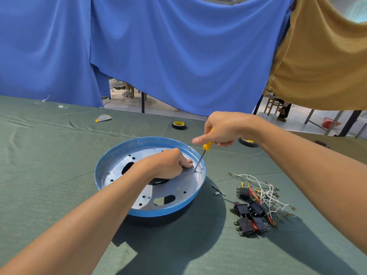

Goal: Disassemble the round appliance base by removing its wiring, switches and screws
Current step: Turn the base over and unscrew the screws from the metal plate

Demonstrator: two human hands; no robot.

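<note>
Gripping the yellow screwdriver (206, 146), right hand (222, 130) is setting its tip on a screw (195, 171); left hand (168, 162) is resting curled inside the round base (151, 212), hold unclear.

Makeshift workshop: cloth-covered table (49, 175), hung blue sheets (178, 56), tape roll (179, 125)

The round base (158, 213) is showing a blue wall and rim around a silver-grey inner plate dotted with dark holes. Over its far-right edge, the screwdriver (208, 145) is showing a yellow handle and steel-grey shaft. Right of the base, the switches (250, 217) are lying black with red rockers, among white and red wires (266, 192) tipped in brass. Beyond the base, a tape roll (178, 124) is showing black with yellow inside. Under the base, the table (59, 175) is wearing dull green cloth.
</note>
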